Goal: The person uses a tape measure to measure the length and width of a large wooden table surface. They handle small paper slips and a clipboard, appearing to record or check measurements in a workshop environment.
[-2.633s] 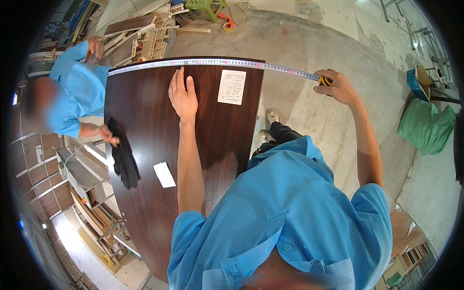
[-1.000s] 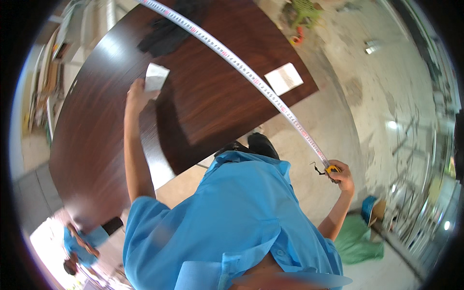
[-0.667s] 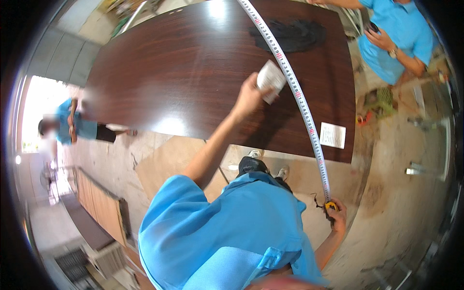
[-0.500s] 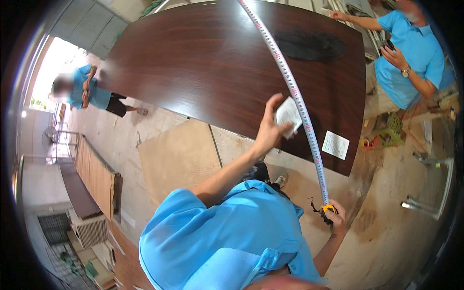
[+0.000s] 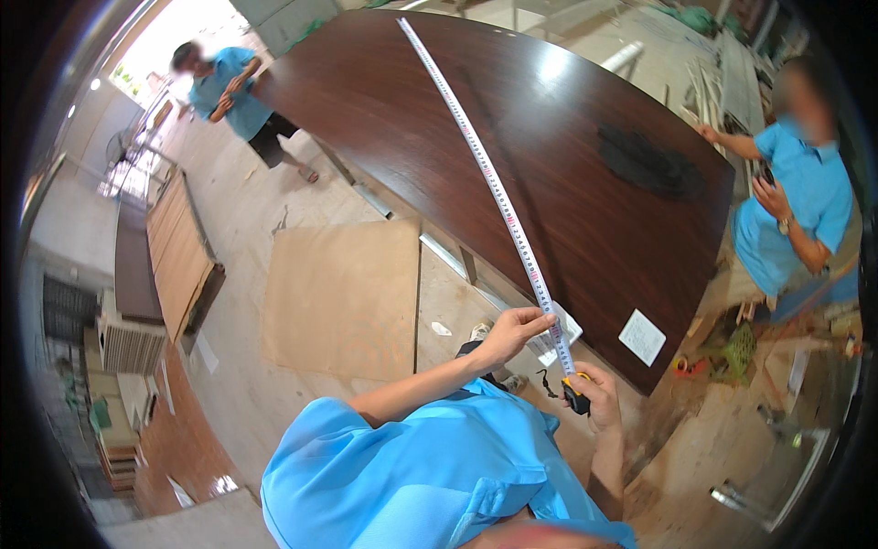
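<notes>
Head view: tape measure (image 5: 576, 401), black-and-yellow case, just off the near edge of the dark brown table (image 5: 585, 210), closed in the right hand (image 5: 598, 395). White blade (image 5: 498, 197) drawn far out, running up and leftward over the table; its shadow lies apart to the right, so much of it seems to hang above the wood. Left hand (image 5: 517, 337): thumb and fingers brought together on the blade near the case; a white slip of paper (image 5: 571, 326) sits behind blade and fingers, and cannot tell whether it is gripped too. Handling, by judgement: case light, compact, best palmed; blade thin, springy, stiff along its length but apt to buckle or twist so far out, smooth and sharp-edged, so a flat pinch near the case, clear of the edges. Slip soft, easily creased. Around: white card (image 5: 642, 338) near the table corner; black cloth (image 5: 645, 163) farther up, right of the blade, not under it. Co-worker at right (image 5: 791, 206) close to the table edge; another person (image 5: 229, 87) by its far-left end, near the blade's reach. Brown board (image 5: 343, 297) on the floor, left.
</notes>
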`<action>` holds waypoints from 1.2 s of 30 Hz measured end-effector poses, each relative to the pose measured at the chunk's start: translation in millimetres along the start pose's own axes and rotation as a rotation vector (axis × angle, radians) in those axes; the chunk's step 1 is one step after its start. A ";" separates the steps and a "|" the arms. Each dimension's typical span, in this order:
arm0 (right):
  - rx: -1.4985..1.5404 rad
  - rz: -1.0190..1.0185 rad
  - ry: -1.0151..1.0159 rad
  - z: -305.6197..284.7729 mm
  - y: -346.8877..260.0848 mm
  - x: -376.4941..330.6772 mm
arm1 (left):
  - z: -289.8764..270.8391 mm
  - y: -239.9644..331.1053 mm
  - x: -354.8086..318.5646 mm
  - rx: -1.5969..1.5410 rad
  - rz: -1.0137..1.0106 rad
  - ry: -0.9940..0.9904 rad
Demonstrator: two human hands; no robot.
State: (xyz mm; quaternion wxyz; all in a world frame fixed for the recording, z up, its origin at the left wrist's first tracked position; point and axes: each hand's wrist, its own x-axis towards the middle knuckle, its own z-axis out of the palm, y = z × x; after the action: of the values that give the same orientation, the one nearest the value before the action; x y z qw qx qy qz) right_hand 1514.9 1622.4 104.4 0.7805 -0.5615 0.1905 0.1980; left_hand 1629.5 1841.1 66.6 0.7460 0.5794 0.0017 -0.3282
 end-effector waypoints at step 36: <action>-0.544 -0.084 -0.197 155.9 -272.7 480.9 | -220.9 112.8 57.7 0.155 0.350 0.575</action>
State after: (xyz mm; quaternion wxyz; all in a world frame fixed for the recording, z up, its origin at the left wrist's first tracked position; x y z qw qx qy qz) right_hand 2077.5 1737.2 119.3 0.6238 -0.7354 0.0302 0.2630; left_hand 1813.7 2016.9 69.4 0.7136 0.6948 0.0874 -0.0175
